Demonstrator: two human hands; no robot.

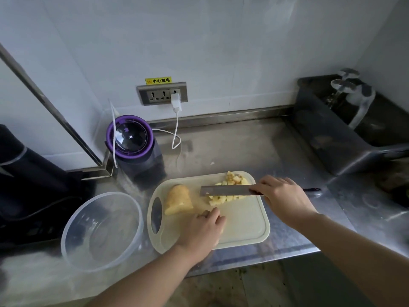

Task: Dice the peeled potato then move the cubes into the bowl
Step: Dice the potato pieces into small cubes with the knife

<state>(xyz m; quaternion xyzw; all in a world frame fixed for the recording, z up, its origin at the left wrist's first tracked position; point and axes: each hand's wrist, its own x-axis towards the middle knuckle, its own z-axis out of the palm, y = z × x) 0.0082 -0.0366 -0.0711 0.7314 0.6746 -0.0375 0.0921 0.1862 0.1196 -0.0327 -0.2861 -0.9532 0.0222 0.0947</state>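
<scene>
Riskily, the right hand (281, 196) gripped the knife (225, 190) over cubes (232, 181) at the far right corner of the board (243, 224) while the left hand (202, 227) (loose, holding nothing) rested near 1 uncut potato piece (178, 200), where a slip could nick it.

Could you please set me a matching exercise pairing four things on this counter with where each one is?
Things:
1 bowl
2 knife
3 uncut potato piece
4 charger

Places:
A plugged into the wall socket
B gripped in the right hand
C on the counter, left of the cutting board
D on the cutting board, at its left end

Pairs: 1-C; 2-B; 3-D; 4-A
</scene>
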